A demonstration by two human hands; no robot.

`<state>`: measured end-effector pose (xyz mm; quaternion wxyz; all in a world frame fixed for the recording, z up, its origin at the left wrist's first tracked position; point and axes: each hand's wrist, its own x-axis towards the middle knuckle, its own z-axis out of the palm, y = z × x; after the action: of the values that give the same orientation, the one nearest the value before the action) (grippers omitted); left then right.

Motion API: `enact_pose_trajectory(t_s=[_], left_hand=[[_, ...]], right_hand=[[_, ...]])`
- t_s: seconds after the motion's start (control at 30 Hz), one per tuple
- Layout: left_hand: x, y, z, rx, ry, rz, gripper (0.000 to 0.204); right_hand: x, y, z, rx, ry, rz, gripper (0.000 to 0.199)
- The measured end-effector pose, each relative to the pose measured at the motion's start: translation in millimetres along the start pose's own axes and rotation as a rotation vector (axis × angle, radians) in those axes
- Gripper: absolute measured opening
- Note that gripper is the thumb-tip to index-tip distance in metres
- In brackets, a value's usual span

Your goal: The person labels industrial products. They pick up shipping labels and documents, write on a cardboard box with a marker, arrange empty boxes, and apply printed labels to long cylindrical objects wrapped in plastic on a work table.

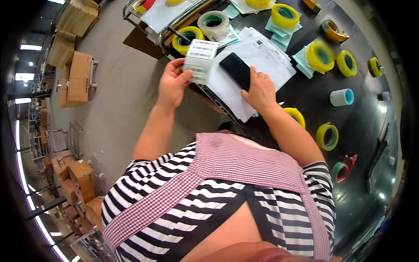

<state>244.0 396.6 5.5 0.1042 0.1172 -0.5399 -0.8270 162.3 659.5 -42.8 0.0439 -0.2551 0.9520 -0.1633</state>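
Two hands busy: left hand (171, 84) grip pinching label sheet (200, 61); right hand (260, 91) spread flat on papers (262, 56).

A dark, glossy counter (362, 174) fills the right of the frame. On it lie a stack of white papers (266, 56) at upper centre, many yellow tape rolls (326, 136), a clear tape roll (213, 22), a white roll (341, 97) and a red tape dispenser (345, 168) at lower right.
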Motion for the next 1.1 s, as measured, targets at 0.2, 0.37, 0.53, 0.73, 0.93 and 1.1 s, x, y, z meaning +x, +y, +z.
enact_pose_trajectory(t_s=[0.2, 0.37, 0.53, 0.73, 0.93, 1.1], left_hand=[[36.8, -20.5, 48.0, -0.027, -0.193, -0.021, 0.04], [64.8, -20.8, 69.1, 0.041, -0.457, -0.065, 0.039], [82.2, -14.8, 77.6, 0.012, -0.687, -0.079, 0.038], [92.0, -6.1, 79.2, 0.045, -0.823, -0.096, 0.035], [107.0, 5.2, 88.0, -0.019, -0.841, -0.19, 0.04], [163.7, 33.9, 111.4, 0.136, -0.983, -0.284, 0.059]], right_hand=[[0.8, 4.5, -19.4, 0.399, 0.241, 0.091, 0.037], [-2.1, -12.5, -59.6, 1.763, 0.167, 0.352, 0.03], [7.3, -40.9, -66.9, 1.694, 0.42, 0.43, 0.025], [4.5, -52.4, -74.4, 1.623, 0.547, 0.398, 0.023], [4.1, -60.2, -81.2, 1.628, 0.571, 0.404, 0.022], [-9.4, -60.9, -92.7, 2.01, 0.365, 0.328, 0.041]])
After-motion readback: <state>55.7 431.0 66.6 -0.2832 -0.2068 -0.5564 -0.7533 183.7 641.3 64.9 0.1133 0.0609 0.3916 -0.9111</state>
